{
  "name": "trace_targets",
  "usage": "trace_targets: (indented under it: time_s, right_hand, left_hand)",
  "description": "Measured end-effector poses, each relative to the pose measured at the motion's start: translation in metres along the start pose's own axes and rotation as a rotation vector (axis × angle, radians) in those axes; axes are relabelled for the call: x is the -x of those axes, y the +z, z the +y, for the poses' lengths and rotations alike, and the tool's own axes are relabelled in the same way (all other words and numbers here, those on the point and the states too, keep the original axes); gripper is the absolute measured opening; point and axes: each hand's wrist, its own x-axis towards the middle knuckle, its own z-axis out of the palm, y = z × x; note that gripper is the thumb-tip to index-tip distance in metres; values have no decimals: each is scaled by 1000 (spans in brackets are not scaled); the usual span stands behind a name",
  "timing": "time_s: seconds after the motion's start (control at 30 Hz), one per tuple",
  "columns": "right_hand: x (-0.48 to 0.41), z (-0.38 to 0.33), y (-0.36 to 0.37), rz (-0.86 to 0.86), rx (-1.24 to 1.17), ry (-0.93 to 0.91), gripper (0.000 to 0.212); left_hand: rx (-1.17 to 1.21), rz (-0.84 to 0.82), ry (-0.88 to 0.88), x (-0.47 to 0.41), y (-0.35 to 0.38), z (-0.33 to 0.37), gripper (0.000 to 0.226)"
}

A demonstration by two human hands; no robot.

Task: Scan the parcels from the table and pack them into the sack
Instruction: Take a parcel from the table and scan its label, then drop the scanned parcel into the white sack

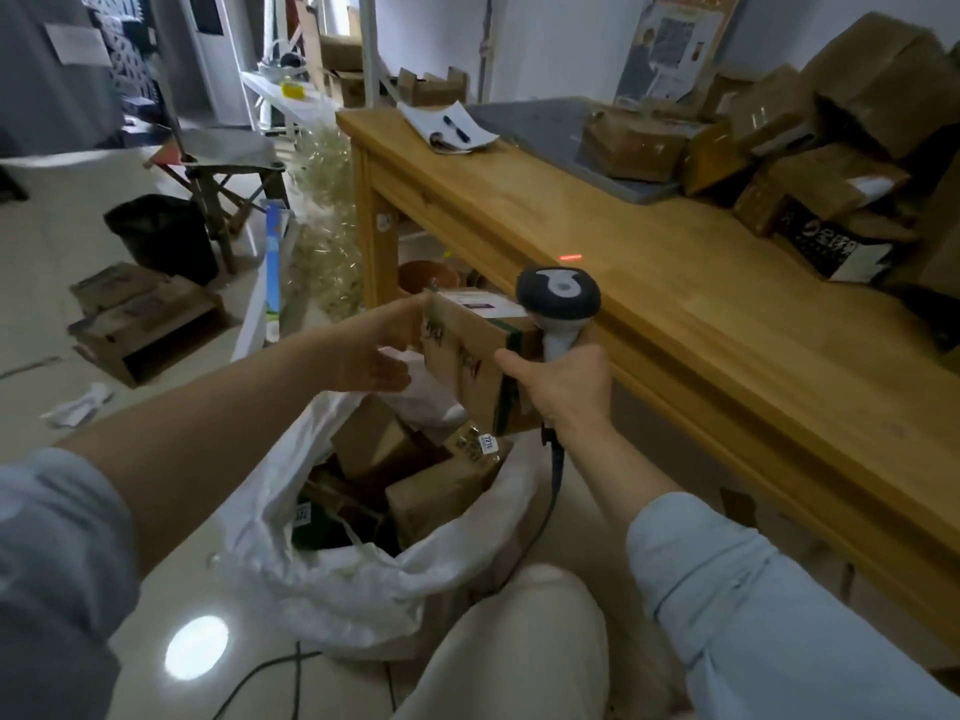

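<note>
A brown cardboard parcel with a white label on top and red scribbles on its side hangs above the open white sack. My left hand holds the parcel's left end, fingers behind it. My right hand grips the handle of a black and white barcode scanner and its thumb presses the parcel's right side. The scanner's red line falls on the wooden table. Several brown parcels lie inside the sack. More parcels are piled at the table's far right.
A clipboard with paper and a pen lies at the table's far left, beside a grey mat. The scanner's cable runs down past the sack. Open cartons, a black bin and a folding stool stand on the floor to the left.
</note>
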Motion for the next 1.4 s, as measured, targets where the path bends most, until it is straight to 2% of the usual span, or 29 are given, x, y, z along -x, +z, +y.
trace_targets:
  time_s: [0.07,0.13,0.23,0.33,0.37,0.43,0.53,0.63,0.7,0.83,0.97,1.17,1.3,1.4]
  right_hand:
    - [-5,11,8,-15,29,23,39]
    - [-9,21,15,-51,26,69,40]
    - [-15,31,29,-164,7,199,33]
    - [-23,43,49,-225,14,288,36]
    - [-25,45,56,-238,24,296,38]
    - [-28,51,71,-283,35,304,38]
    - [-31,57,94,-379,49,301,34]
    - [-32,56,123,-503,90,290,34]
    - [-32,53,142,-577,86,286,31]
    - [-36,56,170,-643,137,263,33]
    - [-48,70,167,-546,250,257,53]
    - [-79,78,136,-286,233,306,49]
    - [-83,61,131,-230,388,191,61]
    - [-77,54,129,-239,515,40,70]
  left_hand:
    - [-250,332,65,-23,-31,-18,35]
    - [-522,508,60,-42,-59,-41,29]
    - [-764,453,-112,-65,-81,-78,46]
    - [-807,389,-158,-81,-86,-106,52]
    - [-823,397,-161,-85,-89,-113,52]
    - [-850,457,-147,-90,-99,-120,34]
    - [-778,567,-105,-92,-120,-112,17]
    - [-611,651,-74,-93,-140,-93,30]
    - [-536,643,-83,-92,-146,-83,36]
    - [-527,635,-72,-91,-145,-80,25]
    - [-488,613,-66,-94,-144,-81,29]
    - [-450,602,-30,-99,-141,-76,30]
    - [-424,616,-4,-104,-141,-71,35]
    - [-414,597,24,-107,-139,-66,30]
